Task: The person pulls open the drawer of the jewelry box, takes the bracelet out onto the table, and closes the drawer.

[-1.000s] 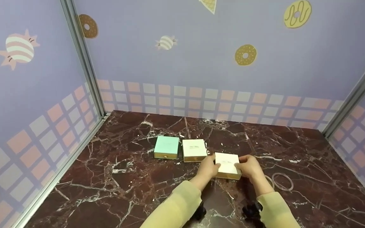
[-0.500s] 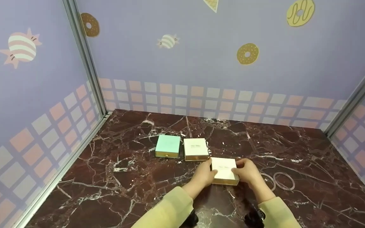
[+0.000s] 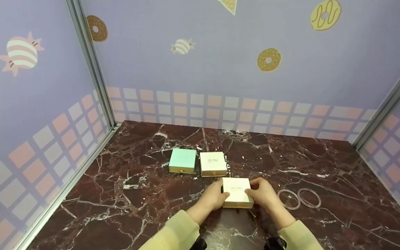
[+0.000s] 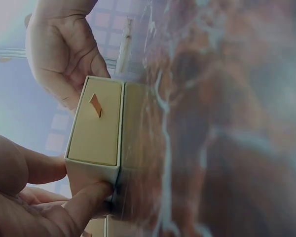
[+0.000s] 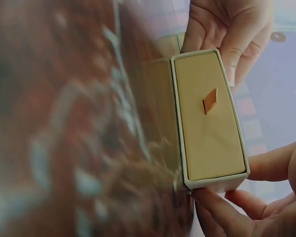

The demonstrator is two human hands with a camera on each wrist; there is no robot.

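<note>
A cream square box (image 3: 237, 193) sits low over the dark marbled tabletop, held from both sides. My left hand (image 3: 211, 197) grips its left side, thumb near the top edge; my right hand (image 3: 264, 195) grips the right side the same way. The left wrist view shows the box's tan drawer front (image 4: 96, 133) with a small orange pull tab, fingers of my left hand (image 4: 39, 197) on one end. In the right wrist view the drawer front (image 5: 212, 133) is flush in its sleeve, and my right hand (image 5: 266, 202) pinches the near end.
Behind the held box stand a second cream box (image 3: 213, 163) and, left of it, a mint green box (image 3: 183, 160). Two pale rings (image 3: 309, 198) lie side by side to the right of my right hand. Patterned walls (image 3: 221, 66) enclose the marbled tabletop (image 3: 116, 211).
Both hands have brought the held cream box nearer to me and a little left, away from the second cream box. The left ring is now more fully visible.
</note>
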